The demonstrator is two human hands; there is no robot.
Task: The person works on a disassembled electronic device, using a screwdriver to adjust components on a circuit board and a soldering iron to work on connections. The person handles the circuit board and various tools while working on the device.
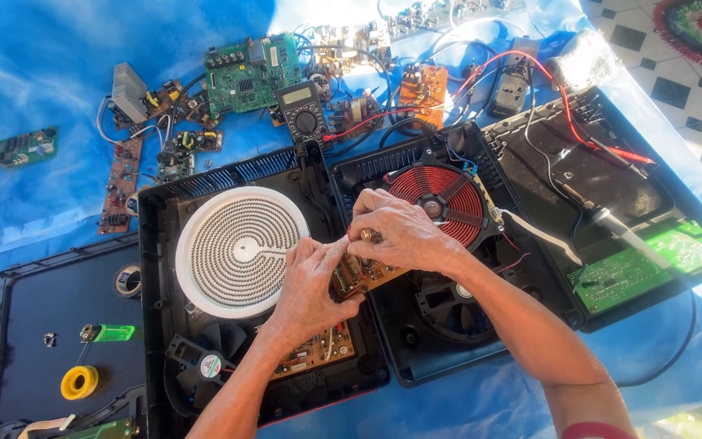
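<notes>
Both hands meet over the middle of the worktop (42, 73), which is covered in blue cloth. Left hand (309, 284) grips a small brown circuit board (359, 276) from below, fingers curled on its near edge, grip narrow and closed on the board. Right hand (400, 232) sits on top of the same board, thumb and forefinger pinched on a small brass-coloured part (370, 236) at the board's upper edge; grip tight on that part. The board is held tilted, above the seam between two open black cooker shells. Left shell (156, 244) holds a white round coil plate (237, 250), a small fan (209, 363) near its front corner and another brown board (318, 351) just below the left hand. Middle shell (416, 374) holds a red copper coil (448, 203) just behind the right hand and a black fan (448, 305) under the right forearm. Right shell (578, 179) carries a green board (652, 264), a soldering iron (611, 223) and a red probe lead (611, 150). A multimeter (304, 110) lies behind the shells, near a large green board (249, 77) and an orange board (422, 89). Far left, a black tray (42, 325) has a yellow solder roll (80, 381) and a green lighter (110, 332).
</notes>
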